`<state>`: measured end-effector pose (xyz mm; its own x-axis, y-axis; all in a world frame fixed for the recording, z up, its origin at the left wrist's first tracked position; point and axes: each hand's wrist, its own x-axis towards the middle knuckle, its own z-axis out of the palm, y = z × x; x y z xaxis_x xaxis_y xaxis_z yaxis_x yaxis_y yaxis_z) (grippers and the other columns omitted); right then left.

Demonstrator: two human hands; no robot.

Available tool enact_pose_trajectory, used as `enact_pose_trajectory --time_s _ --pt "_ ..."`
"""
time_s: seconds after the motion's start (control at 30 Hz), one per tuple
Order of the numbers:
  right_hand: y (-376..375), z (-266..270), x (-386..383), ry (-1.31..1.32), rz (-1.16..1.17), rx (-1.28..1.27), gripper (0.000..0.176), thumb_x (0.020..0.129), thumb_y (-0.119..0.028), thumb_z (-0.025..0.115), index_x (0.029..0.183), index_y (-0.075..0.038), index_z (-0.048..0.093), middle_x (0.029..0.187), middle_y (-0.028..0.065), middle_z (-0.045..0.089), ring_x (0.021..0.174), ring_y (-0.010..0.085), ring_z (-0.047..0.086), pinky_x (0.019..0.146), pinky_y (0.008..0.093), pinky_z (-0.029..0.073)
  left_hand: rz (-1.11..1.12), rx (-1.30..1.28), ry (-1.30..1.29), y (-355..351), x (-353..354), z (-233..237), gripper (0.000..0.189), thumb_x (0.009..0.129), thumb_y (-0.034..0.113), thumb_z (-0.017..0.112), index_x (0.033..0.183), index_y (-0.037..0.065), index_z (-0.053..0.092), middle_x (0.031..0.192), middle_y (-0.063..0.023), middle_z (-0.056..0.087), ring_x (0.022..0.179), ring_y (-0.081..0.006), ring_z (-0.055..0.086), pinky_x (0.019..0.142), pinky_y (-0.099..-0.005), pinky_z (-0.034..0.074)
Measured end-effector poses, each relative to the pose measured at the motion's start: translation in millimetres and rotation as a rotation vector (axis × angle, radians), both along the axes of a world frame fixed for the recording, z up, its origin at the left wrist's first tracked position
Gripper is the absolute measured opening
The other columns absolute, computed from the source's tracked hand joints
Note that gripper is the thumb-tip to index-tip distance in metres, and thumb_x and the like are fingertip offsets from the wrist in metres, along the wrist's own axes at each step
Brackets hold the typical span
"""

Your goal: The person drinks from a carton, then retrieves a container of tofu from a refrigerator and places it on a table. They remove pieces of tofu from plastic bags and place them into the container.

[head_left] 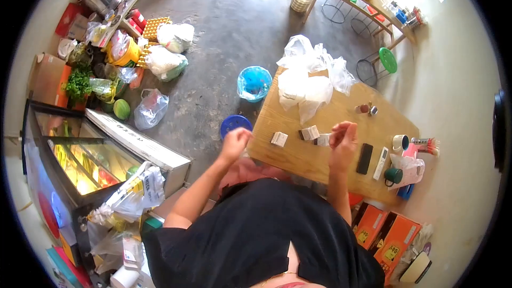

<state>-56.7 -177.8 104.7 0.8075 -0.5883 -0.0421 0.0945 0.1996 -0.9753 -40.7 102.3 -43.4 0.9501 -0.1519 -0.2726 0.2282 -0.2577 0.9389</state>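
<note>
My left hand (234, 144) is raised by the table's left edge, its fingers curled closed; anything inside them is hidden. Over the wooden table (290, 152) is my right hand (344, 136), also with fingers closed, and I cannot make out anything in it. Just left of that hand sits a small pale box (322, 140), partly covered by the fingers. Another small box (309, 133) with a dark side lies beside it. A third small white box (279, 138) stands apart, nearer my left hand.
White plastic bags (304, 85) cover the table's far end. A black phone-like slab (365, 159), a white remote (381, 163) and a dark green mug (393, 176) lie at right. A blue-lined bin (254, 84) and blue stool (234, 125) stand left of the table.
</note>
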Motion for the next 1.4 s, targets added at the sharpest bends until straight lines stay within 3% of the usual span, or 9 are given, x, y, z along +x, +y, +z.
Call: enact_pose_trajectory --time_s 0.13,0.3,0.4,0.5,0.6,0.7,0.83,1.0,1.4 --pt "-1 16 -35 0.163 0.335 -0.028 0.025 0.102 -0.023 0.045 0.09 -0.005 0.057 0.082 0.007 0.064 0.061 0.008 0.056 0.05 0.0202 0.043 0.192 0.161 -0.267 5 104 -83 0.034 0.096 0.03 0.053 0.103 0.0 0.066 0.101 -0.019 0.066 0.097 -0.0273 0.061 0.085 -0.0384 0.046" --pt "29 17 -74 0.334 0.498 0.074 0.009 0.092 0.002 0.055 0.099 -0.001 0.061 0.09 0.007 0.064 0.071 0.0107 0.059 0.065 0.0227 0.048 0.183 -0.158 -0.023 -30 252 -168 0.063 0.098 0.054 0.033 0.14 0.007 0.042 0.142 -0.0214 0.042 0.134 -0.0363 0.036 0.109 -0.0367 0.03" --pt "33 4 -86 0.201 0.503 0.02 0.012 0.091 0.003 0.055 0.097 -0.001 0.064 0.092 0.006 0.065 0.074 0.0106 0.058 0.067 0.0227 0.047 0.234 0.219 -0.247 -45 263 -147 0.055 0.099 0.049 0.039 0.137 0.011 0.048 0.142 -0.0203 0.043 0.133 -0.0344 0.04 0.107 -0.0372 0.033" --pt "34 -13 -89 0.238 0.373 -0.081 0.009 0.089 0.003 0.059 0.094 0.001 0.066 0.09 0.004 0.065 0.077 0.0083 0.057 0.069 0.0217 0.046 0.262 0.165 -0.379 -42 216 -67 0.027 0.094 0.024 0.056 0.105 0.002 0.067 0.104 -0.0167 0.069 0.095 -0.0281 0.067 0.08 -0.0373 0.051" --pt "33 -48 -82 0.293 0.274 -0.054 0.008 0.088 0.001 0.063 0.095 0.002 0.066 0.09 0.0036 0.066 0.079 0.0078 0.059 0.07 0.022 0.048 -0.199 -0.061 -0.242 -39 139 -33 0.02 0.089 0.011 0.064 0.106 0.001 0.064 0.091 -0.0053 0.069 0.086 -0.015 0.063 0.077 -0.0278 0.05" --pt "37 -76 -66 0.257 0.244 -0.237 0.009 0.087 0.001 0.063 0.095 0.002 0.066 0.089 0.005 0.068 0.079 0.0096 0.062 0.07 0.0235 0.049 -0.663 0.127 -0.318 -39 72 -40 0.07 0.071 0.019 0.081 0.131 0.005 0.048 0.134 -0.0142 0.047 0.122 -0.0211 0.048 0.093 -0.036 0.046" --pt "44 -94 -48 0.224 0.269 -0.5 0.009 0.086 0.001 0.063 0.095 0.002 0.065 0.084 0.0093 0.069 0.078 0.0131 0.065 0.07 0.0258 0.051 -0.592 0.183 -0.576 -75 27 -58 0.071 0.067 0.018 0.083 0.129 0.006 0.05 0.127 -0.0161 0.052 0.114 -0.0232 0.053 0.092 -0.0367 0.046" --pt "39 -98 -41 0.211 0.311 -0.535 0.008 0.087 0.001 0.061 0.094 0.001 0.064 0.084 0.0119 0.069 0.077 0.0162 0.066 0.069 0.0276 0.051 -0.456 -0.1 -0.154 -94 23 -56 0.047 0.068 0.016 0.083 0.107 0.004 0.059 0.093 -0.0101 0.065 0.087 -0.0199 0.063 0.078 -0.033 0.051" --pt "34 11 -58 -0.103 0.384 -0.59 0.015 0.082 0.005 0.065 0.096 0.001 0.061 0.087 0.0123 0.068 0.082 0.0214 0.068 0.075 0.0298 0.054 -0.509 -0.142 -0.428 -75 12 103 0.045 0.067 0.016 0.083 0.102 0.002 0.059 0.094 -0.0107 0.057 0.087 -0.0255 0.058 0.074 -0.0344 0.047"
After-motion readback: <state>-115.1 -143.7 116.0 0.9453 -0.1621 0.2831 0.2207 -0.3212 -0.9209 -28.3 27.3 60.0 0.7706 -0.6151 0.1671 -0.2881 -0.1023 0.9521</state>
